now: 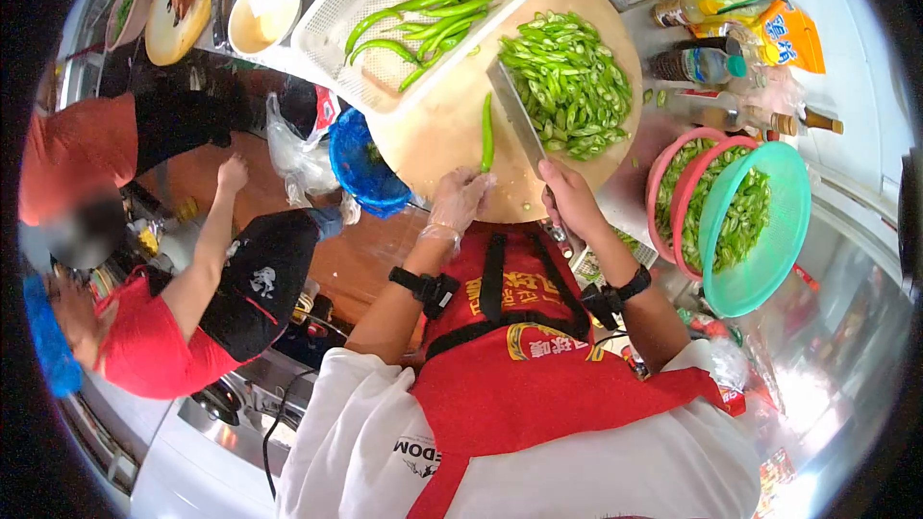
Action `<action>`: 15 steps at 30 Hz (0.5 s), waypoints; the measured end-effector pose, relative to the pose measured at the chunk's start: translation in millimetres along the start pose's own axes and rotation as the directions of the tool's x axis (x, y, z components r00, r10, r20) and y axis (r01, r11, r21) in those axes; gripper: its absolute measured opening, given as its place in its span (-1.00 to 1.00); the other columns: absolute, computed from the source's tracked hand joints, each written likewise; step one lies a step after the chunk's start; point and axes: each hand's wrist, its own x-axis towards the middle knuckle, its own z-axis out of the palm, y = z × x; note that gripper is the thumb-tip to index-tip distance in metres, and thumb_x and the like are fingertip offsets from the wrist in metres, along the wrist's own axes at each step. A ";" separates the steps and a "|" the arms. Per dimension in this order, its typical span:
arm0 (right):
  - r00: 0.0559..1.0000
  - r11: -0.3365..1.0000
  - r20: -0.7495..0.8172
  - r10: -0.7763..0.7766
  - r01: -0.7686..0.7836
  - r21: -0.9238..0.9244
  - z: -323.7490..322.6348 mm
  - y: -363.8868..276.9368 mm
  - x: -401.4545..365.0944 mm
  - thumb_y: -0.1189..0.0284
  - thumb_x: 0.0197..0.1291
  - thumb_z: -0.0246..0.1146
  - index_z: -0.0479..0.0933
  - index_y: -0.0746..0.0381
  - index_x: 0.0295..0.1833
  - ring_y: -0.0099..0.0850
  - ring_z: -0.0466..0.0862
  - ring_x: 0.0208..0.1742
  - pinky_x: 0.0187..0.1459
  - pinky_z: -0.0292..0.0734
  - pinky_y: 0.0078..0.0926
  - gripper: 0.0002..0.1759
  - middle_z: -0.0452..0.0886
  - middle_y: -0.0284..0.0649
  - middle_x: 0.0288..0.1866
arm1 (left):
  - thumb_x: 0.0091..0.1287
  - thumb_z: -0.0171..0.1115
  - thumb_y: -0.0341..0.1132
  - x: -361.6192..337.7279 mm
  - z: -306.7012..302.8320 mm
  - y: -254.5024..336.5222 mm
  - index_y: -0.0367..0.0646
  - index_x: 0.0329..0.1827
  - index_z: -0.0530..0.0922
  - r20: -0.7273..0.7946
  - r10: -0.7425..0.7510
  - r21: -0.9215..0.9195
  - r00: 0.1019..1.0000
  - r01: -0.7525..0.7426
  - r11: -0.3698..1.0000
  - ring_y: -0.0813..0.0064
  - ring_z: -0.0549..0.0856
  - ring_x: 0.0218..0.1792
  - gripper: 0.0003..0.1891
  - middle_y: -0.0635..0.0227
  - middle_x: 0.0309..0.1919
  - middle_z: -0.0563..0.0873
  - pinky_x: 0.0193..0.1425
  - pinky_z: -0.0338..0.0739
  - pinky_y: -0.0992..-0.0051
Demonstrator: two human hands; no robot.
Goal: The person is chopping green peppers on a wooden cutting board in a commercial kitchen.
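Note:
On the round cutting board (423,144), a whole green chili pepper (487,130) lies lengthwise, its stem end under the fingers of my left hand (458,200). A clear plastic glove covers that hand. My right hand (571,197) is wrapped round the handle of a cleaver (520,122), whose blade stands between the whole pepper and a pile of sliced green peppers (567,86). The blade's far end touches or nearly touches the pile. Above left, a white plastic basket (332,2) holds several whole green chili peppers (442,19).
Stacked pink and turquoise baskets (806,231) with sliced peppers stand at right. Bottles (697,67) and seasoning bags (790,37) line the right back. A blue-lined bin (358,161) sits left of the board. Two other people, one in a red shirt (159,336), are at left.

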 end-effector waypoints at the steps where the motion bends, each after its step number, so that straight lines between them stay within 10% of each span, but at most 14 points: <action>1: 1.000 0.999 -0.022 -0.008 0.007 -0.032 3.1 -1.5 0.1 0.08 0.41 0.00 0.40 0.27 0.28 -0.61 0.34 -0.72 -0.65 0.26 -0.60 -0.45 0.35 -0.39 -0.70 | 0.30 0.21 -0.28 -7.6 2.4 7.9 -0.20 -0.43 0.52 -0.010 -0.026 -0.023 1.000 0.026 0.999 0.60 0.47 -0.60 -0.80 0.42 -0.64 0.51 -0.48 0.38 0.52; 15: 0.990 0.972 -0.073 -0.121 0.103 -0.209 18.2 0.5 5.0 0.09 0.39 0.01 0.43 0.23 0.29 -0.56 0.45 -0.59 -0.49 0.39 -0.51 -0.46 0.42 -0.35 -0.64 | 0.34 0.13 -0.28 3.4 10.9 -29.9 -0.29 -0.38 0.56 -0.165 0.219 0.301 0.962 -0.163 0.940 0.47 0.51 -0.55 -0.77 0.27 -0.61 0.55 -0.43 0.40 0.42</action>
